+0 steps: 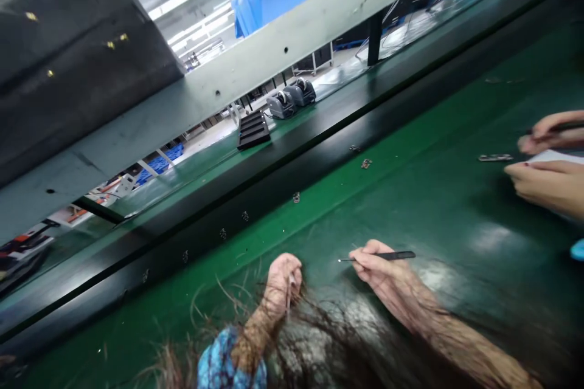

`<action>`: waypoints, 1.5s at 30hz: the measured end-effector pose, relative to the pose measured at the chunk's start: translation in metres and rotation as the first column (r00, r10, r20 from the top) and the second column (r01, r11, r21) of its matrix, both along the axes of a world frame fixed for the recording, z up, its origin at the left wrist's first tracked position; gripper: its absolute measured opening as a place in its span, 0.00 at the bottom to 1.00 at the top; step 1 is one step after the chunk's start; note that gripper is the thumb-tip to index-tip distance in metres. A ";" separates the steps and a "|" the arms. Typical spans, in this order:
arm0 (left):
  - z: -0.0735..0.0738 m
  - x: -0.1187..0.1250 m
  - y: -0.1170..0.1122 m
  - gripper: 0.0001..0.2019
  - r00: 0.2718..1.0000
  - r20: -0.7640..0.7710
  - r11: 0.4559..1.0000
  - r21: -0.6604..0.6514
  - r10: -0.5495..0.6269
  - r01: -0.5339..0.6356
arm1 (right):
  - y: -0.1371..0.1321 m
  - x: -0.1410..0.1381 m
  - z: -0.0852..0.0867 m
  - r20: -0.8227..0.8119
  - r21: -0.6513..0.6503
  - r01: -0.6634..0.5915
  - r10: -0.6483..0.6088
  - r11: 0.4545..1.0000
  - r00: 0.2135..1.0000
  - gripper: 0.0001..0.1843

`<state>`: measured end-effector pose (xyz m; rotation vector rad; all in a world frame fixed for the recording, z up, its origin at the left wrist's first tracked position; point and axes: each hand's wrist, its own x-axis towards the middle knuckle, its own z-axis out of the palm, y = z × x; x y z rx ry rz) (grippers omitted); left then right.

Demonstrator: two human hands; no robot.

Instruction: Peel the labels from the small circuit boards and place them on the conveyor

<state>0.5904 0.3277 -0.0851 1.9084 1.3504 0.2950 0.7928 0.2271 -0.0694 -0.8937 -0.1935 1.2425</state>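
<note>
My right hand is closed around black tweezers. The tip points left, and a tiny bright speck shows at its end. To the left, my left hand is curled, with a thin pale strip between its fingers; I cannot make out its kind. Loose hair partly covers this hand and forearm. Both hands are just above the green work surface, apart from each other. Beyond them, a small metal part lies on the green surface, with another small part farther right.
Several more small parts form a row along the dark strip. A co-worker's hands hold a white sheet at the right, near another metal piece. Behind stand a black tray and tape dispensers, beneath a pale beam.
</note>
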 end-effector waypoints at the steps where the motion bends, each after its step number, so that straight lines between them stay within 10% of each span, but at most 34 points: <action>1: 0.005 0.016 0.013 0.15 1.000 -0.011 1.000 0.019 -0.004 0.004 | 0.001 0.004 0.003 -0.007 0.014 0.028 -0.028 1.000 1.000 0.21; 13: 0.026 0.280 0.127 0.16 0.925 -0.338 0.883 0.361 -0.174 0.298 | 0.016 0.053 0.005 -0.017 0.181 0.149 -0.148 0.972 0.989 0.15; 21: 0.015 0.324 0.145 0.20 0.826 -0.537 0.860 0.326 -0.173 0.393 | 0.021 0.056 -0.005 0.090 0.200 0.151 -0.172 0.968 0.981 0.14; 31: 0.050 0.238 0.144 0.14 0.670 -0.594 0.703 0.231 -0.446 0.673 | 0.019 0.065 0.006 0.108 0.194 0.095 -0.118 0.976 0.987 0.14; 39: 0.047 0.062 0.025 0.11 0.460 -0.540 0.482 0.111 -0.705 0.869 | 0.013 0.050 0.019 0.072 0.194 0.159 -0.176 0.968 0.982 0.18; 45: 0.049 -0.030 -0.029 0.15 0.531 -0.447 0.563 0.072 -0.720 0.824 | 0.002 0.037 0.020 0.125 0.145 0.119 -0.137 0.982 0.983 0.16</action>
